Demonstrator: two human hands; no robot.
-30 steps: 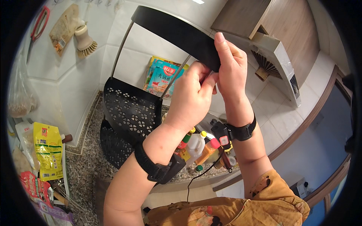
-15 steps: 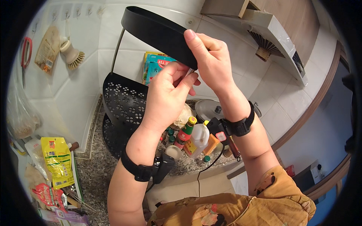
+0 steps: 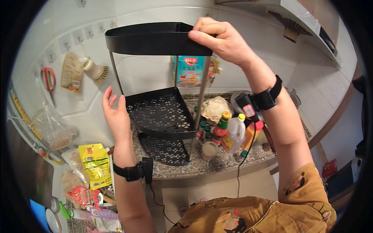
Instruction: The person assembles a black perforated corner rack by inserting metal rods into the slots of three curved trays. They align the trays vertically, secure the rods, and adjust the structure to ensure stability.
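Note:
A black three-tier corner rack [image 3: 151, 43] stands roughly upright on the speckled counter, its tiers joined by thin metal posts. Clover-shaped holes pierce the middle and bottom tiers. My right hand [image 3: 223, 40] grips the rim of the top tier at its right corner, thumb in front and fingers over the edge. Left of the rack, beside its middle tier, my left hand [image 3: 115, 112] is raised with fingers apart and holds nothing. Whether its fingertips touch the front-left post I cannot tell.
Right of the rack are a sauce bottle [image 3: 220, 127], a white jug [image 3: 235, 134], a glass jar [image 3: 210, 150] and small green-capped bottles. A blue packet [image 3: 189, 72] leans behind. A yellow pouch [image 3: 95, 166] lies left; red scissors [image 3: 49, 83] and a brush [image 3: 95, 71] hang on the wall.
My left hand has left the post under the top tier's right corner and moved down to the rack's left side. The rack appears straighter, its top lower in view. My right hand still grips the rim.

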